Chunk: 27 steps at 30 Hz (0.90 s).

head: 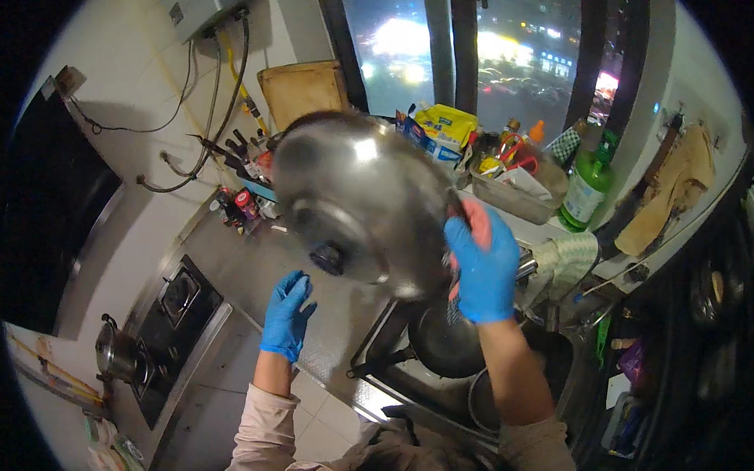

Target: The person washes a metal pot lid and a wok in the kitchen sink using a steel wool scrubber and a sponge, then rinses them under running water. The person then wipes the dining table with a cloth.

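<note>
A large domed metal pan lid point(366, 191) with a black knob point(327, 257) is held up over the counter, its knob side facing me. My right hand point(485, 267), in a blue glove, grips the lid's right rim. A pink cloth or scrubber point(479, 221) is pressed between that hand and the rim. Just below the knob is my left hand point(287, 316), also blue-gloved. It looks empty, its thumb apart from the fingers, and does not seem to touch the lid. Under the lid's lower right side, a dark frying pan point(451, 344) lies in the sink point(363, 353).
At the left, a lidded pot point(116, 354) stands on a gas stove point(190, 335). Along the window ledge are a plastic tub point(518, 194) of small items, a green pump bottle point(584, 187) and a yellow packet point(446, 124). A cutting board point(302, 93) leans behind the lid.
</note>
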Each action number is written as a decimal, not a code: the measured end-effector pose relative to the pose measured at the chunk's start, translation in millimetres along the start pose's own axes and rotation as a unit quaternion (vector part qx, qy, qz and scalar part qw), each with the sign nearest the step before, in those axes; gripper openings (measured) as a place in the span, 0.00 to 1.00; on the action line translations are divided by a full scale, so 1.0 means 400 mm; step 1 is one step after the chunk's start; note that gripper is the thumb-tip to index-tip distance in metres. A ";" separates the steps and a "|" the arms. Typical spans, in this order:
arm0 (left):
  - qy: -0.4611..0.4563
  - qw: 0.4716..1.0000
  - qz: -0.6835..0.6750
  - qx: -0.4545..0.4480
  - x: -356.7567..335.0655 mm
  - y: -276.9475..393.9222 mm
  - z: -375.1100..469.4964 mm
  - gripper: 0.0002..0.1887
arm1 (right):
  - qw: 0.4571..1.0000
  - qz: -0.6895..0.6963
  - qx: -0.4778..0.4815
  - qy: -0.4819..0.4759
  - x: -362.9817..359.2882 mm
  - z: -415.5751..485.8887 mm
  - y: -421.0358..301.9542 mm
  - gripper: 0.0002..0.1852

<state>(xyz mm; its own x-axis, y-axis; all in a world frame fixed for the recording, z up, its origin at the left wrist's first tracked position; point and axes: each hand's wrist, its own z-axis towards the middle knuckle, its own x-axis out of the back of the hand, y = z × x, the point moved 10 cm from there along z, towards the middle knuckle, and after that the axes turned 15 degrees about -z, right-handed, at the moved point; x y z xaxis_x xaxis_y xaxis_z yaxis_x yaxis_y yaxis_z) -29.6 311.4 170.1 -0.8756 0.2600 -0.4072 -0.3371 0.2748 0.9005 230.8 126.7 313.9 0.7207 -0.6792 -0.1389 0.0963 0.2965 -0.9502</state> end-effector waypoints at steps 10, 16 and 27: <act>-0.181 0.914 -0.336 0.139 -0.135 0.094 -0.191 0.29 | 0.667 -0.480 0.547 -0.160 -0.220 -0.314 -0.044 0.19; -0.165 0.895 -0.394 0.131 0.014 0.024 -0.212 0.32 | 0.873 -0.259 0.318 -0.263 -0.244 -0.200 -0.088 0.23; -0.266 0.926 -0.257 0.071 -0.019 0.068 -0.251 0.35 | 0.598 -0.449 0.566 -0.347 -0.557 -0.278 -0.098 0.22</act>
<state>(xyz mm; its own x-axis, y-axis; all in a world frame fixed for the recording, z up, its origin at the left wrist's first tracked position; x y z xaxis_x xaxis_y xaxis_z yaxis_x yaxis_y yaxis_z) -67.0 224.1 213.1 -0.3050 0.4693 -0.8287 -0.5809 0.5979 0.5524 -9.8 191.8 351.3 0.1030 -0.5810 0.8073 0.7782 0.5526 0.2984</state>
